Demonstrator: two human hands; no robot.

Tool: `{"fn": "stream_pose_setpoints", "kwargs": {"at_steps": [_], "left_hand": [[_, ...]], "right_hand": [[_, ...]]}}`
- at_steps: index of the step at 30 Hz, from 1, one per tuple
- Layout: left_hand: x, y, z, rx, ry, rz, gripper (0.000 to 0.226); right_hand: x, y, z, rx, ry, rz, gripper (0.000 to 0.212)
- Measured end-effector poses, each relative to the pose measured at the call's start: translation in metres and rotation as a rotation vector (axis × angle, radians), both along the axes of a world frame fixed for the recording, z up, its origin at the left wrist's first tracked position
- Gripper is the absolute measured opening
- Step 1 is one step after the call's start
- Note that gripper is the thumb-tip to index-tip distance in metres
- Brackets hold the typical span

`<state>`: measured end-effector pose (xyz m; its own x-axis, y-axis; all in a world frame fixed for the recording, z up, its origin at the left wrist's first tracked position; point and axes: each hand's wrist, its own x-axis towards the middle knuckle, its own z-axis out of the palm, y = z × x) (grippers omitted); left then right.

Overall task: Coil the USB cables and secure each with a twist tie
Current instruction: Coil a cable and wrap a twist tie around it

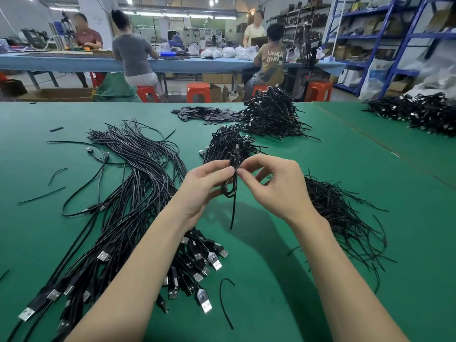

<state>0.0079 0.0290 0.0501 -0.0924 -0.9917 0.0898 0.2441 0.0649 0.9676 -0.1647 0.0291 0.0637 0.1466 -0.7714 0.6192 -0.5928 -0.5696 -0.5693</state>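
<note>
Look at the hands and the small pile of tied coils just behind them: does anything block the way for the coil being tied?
Nothing visible does. The left hand and right hand hold the black coiled cable just in front of the pile of tied black coils; only bare green table mat lies nearby.

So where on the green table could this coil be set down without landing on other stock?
Bare table lies between the uncoiled cables and the twist ties, bar one stray tie. The finished coils crowd the middle.
</note>
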Motion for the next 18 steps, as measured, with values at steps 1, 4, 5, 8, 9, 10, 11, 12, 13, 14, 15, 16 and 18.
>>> {"fn": "stream_pose_setpoints", "kwargs": {"at_steps": [1, 4, 5, 8, 9, 10, 11, 12, 13, 14, 15, 16, 18], "left_hand": [[-0.001, 0.000, -0.001, -0.067, -0.012, 0.027, 0.018], [-0.006, 0.001, -0.002, -0.273, -0.105, 0.101, 0.023], [-0.007, 0.001, -0.002, -0.282, -0.128, 0.101, 0.022], [-0.005, -0.001, -0.002, -0.102, -0.043, 0.051, 0.017], [-0.003, -0.003, -0.002, -0.032, 0.002, 0.050, 0.017], [-0.001, -0.004, -0.003, 0.018, 0.034, 0.055, 0.017], [0.000, -0.004, -0.003, 0.050, 0.057, 0.054, 0.016], [0.001, -0.004, -0.003, 0.065, 0.067, 0.050, 0.015], [0.001, -0.003, -0.002, 0.070, 0.061, 0.044, 0.014], [0.001, -0.003, -0.002, 0.071, 0.047, 0.039, 0.014], [0.000, -0.002, -0.002, 0.074, 0.032, 0.036, 0.014], [-0.001, -0.001, -0.002, 0.080, 0.025, 0.038, 0.015], [-0.002, -0.001, -0.002, 0.099, 0.044, 0.032, 0.017]], "right_hand": [[0.002, -0.002, 0.000, 0.172, -0.173, 0.018, 0.007], [0.007, 0.001, 0.008, 0.986, -0.982, 0.260, 0.012], [0.006, 0.003, 0.007, 1.104, -1.086, 0.305, 0.012], [0.000, 0.003, 0.004, 0.862, -0.755, 0.308, 0.004], [-0.003, 0.003, 0.003, 0.651, -0.569, 0.269, 0.014], [-0.006, 0.002, 0.002, 0.445, -0.390, 0.212, 0.021], [-0.008, 0.000, 0.001, 0.272, -0.230, 0.160, 0.025], [-0.009, -0.002, -0.001, 0.145, -0.110, 0.132, 0.024], [-0.010, -0.003, -0.002, 0.062, -0.039, 0.107, 0.019], [-0.010, -0.003, -0.004, 0.010, -0.007, 0.079, 0.012], [-0.010, -0.002, -0.004, -0.025, 0.007, 0.055, 0.007], [-0.010, -0.002, -0.005, -0.041, 0.016, 0.043, 0.007], [-0.011, -0.002, -0.007, -0.047, 0.033, 0.069, 0.012]]}}
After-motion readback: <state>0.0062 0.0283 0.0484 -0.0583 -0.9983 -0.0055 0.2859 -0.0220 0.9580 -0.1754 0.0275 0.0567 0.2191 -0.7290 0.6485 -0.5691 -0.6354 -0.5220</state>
